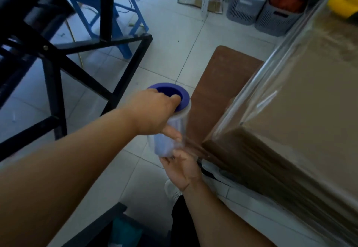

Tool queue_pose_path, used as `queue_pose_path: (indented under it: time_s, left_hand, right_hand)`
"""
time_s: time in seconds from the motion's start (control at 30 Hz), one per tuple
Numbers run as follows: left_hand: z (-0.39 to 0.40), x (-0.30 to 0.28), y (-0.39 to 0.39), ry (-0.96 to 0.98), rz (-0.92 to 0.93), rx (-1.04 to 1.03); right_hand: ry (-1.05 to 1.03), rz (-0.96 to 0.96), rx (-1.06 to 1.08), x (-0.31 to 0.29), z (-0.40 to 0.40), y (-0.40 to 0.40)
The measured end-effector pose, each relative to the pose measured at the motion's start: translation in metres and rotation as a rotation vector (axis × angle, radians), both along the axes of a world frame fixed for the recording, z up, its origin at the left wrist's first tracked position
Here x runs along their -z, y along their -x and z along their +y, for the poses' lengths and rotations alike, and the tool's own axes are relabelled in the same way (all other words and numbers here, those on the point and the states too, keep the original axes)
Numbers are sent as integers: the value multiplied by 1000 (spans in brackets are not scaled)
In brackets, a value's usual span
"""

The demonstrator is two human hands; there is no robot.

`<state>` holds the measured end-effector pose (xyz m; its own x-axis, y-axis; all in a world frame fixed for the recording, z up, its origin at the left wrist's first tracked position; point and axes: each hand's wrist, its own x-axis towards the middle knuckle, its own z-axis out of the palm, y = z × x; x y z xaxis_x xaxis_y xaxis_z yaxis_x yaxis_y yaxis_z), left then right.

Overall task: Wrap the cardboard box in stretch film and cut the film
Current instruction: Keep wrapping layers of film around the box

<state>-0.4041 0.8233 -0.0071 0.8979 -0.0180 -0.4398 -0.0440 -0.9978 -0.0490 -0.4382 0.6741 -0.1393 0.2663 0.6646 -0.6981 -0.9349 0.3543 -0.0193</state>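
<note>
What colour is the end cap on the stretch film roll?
Purple-blue; the end cap shows in the head view, at the top of the stretch film roll.

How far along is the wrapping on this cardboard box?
Partly done: film already covers the cardboard box top and near corner. In hand: the left hand grips the stretch film roll at its blue end, the right hand supports the bottom, film stretched to the box. Left: finishing the wrapping and cutting the film.

Person, head-camera view: two bare forearms, no sleeves, watch or rings visible. Left hand (pixel 155 109) and right hand (pixel 182 167) uncovered. Below right hand: white mesh shoe (pixel 172 190); just beneath the shoe, black trouser leg (pixel 184 225).
</note>
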Motion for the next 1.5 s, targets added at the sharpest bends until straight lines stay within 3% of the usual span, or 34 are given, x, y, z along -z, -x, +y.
queue_pose_path:
  time_s: [0.37,0.6,0.73,0.83,1.07,1.33,1.5]
  left_hand:
    - [3,-5,-10,52,127,-24]
    - [10,2,-15,115,72,96]
    - [10,0,-34,70,49,137]
    - [8,-1,-47,77,69,125]
    - [7,-4,-51,30,100,137]
    - [7,-6,-56,49,127,154]
    - [14,-8,-55,87,160,269]
  right_hand:
    - [28,60,-56,-5,-3,-8]
    - [57,116,127,-10,11,-9]
    - [215,225,277,-19,22,-15]
    - [272,204,378,-21,31,-19]
    - [202,190,480,-7,39,-17]
    - [264,190,532,-10,41,-13]
    - [246,201,674,-15,55,-4]
